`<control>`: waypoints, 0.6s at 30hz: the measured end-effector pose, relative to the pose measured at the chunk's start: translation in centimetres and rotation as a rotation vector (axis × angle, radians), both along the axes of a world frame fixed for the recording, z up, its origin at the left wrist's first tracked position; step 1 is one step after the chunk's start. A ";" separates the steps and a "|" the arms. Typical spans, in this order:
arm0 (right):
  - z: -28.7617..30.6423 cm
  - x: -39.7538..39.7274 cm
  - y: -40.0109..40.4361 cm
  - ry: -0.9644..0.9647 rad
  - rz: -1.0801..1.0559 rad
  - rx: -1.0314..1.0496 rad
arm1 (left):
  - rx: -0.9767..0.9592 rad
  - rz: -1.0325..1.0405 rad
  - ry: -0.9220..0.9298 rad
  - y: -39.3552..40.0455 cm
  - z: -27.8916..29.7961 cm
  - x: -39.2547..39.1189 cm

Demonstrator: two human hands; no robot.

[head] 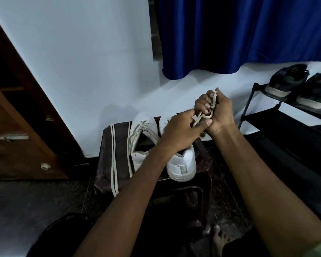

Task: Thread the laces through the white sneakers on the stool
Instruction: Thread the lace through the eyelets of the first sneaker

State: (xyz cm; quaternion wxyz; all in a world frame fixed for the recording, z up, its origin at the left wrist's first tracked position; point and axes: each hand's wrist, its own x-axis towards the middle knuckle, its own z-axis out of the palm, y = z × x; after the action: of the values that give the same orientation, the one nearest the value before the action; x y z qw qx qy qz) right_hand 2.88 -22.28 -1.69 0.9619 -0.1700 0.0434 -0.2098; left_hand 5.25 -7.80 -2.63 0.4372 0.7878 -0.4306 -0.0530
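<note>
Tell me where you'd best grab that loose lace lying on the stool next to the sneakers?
Probably at its near end. The lace lies doubled in two long strands beside the left sneaker, and its fold hangs over the stool's front edge. Fingers could come from the front and pinch that overhanging loop from above and below without scraping the seat. Both hands are busy with another lace.
</note>
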 end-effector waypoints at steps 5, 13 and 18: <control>-0.7 0.3 0.7 0.463 -0.294 -0.427 | -0.135 0.190 -0.077 0.0 0.2 0.9; -2.1 0.0 3.4 0.445 0.039 -0.545 | 0.017 0.281 -0.267 -2.7 -1.0 0.9; -4.1 1.5 1.2 0.713 -0.335 -0.673 | 0.282 0.031 -0.392 -1.4 -1.3 2.9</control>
State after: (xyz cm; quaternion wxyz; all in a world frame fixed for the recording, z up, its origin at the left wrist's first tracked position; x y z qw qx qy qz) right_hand 4.42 -21.11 -5.81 0.7326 -0.5217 0.3253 -0.2921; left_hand 8.20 -9.17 -3.98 0.2320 0.8428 -0.4833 0.0480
